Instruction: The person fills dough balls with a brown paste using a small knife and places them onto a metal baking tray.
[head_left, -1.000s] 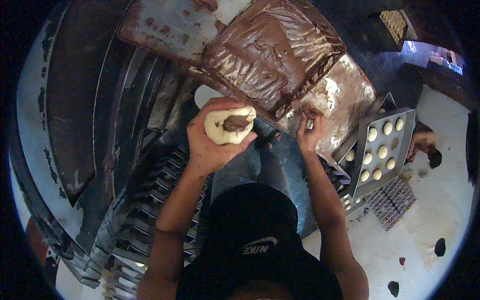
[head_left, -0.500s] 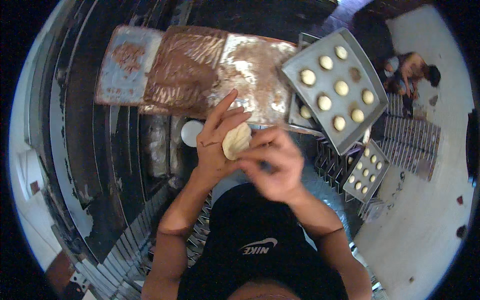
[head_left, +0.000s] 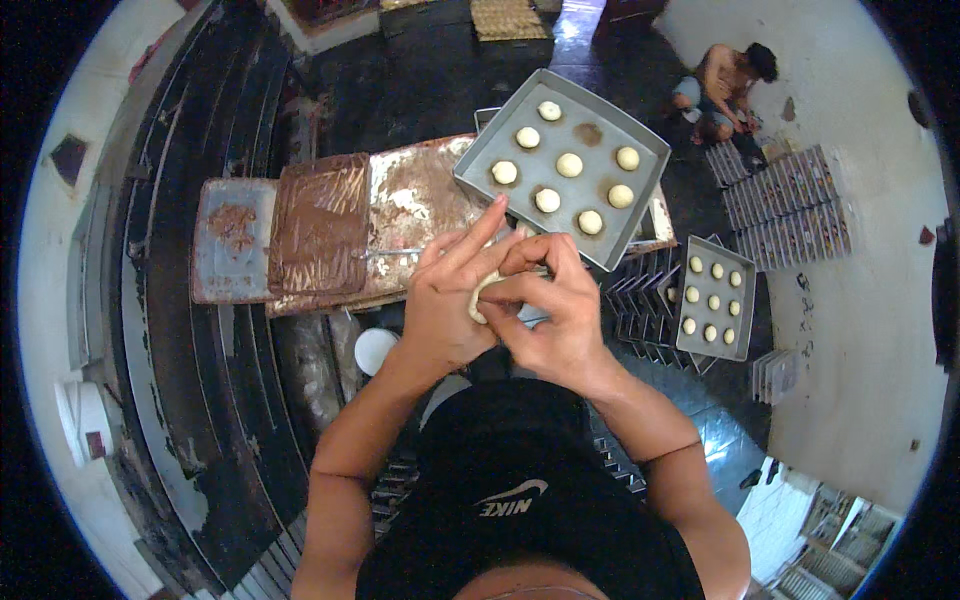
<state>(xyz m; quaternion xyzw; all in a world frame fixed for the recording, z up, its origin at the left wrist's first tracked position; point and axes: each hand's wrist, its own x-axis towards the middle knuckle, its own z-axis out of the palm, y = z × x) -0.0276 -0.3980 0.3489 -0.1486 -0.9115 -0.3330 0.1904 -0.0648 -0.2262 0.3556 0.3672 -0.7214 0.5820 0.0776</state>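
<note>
A flattened piece of pale dough point(head_left: 480, 298) rests in the palm of my left hand point(head_left: 443, 312), whose fingers curve up around it with the index finger pointing away. My right hand point(head_left: 560, 318) pinches the dough's near edge between thumb and fingers, hiding much of it. Beyond my hands, a square metal tray point(head_left: 600, 177) bears several round dough balls point(head_left: 569, 165). To its left lies a floury board point(head_left: 425, 180) smeared with brown. Brown paste point(head_left: 320, 220) covers the board's left part, and a thin metal tool point(head_left: 392, 252) lies close to my left hand.
A bluish tray point(head_left: 212, 255) with brown smears sits at the far left of the board. Below it stands a white round container point(head_left: 377, 351). At right, another tray of dough balls point(head_left: 714, 302) rests by stacked metal racks. A person point(head_left: 725, 88) crouches at the far right.
My right hand has closed in on the dough, which now shows less between both hands. The view has shifted, so the board and trays appear further left or lower, with more floor visible beyond.
</note>
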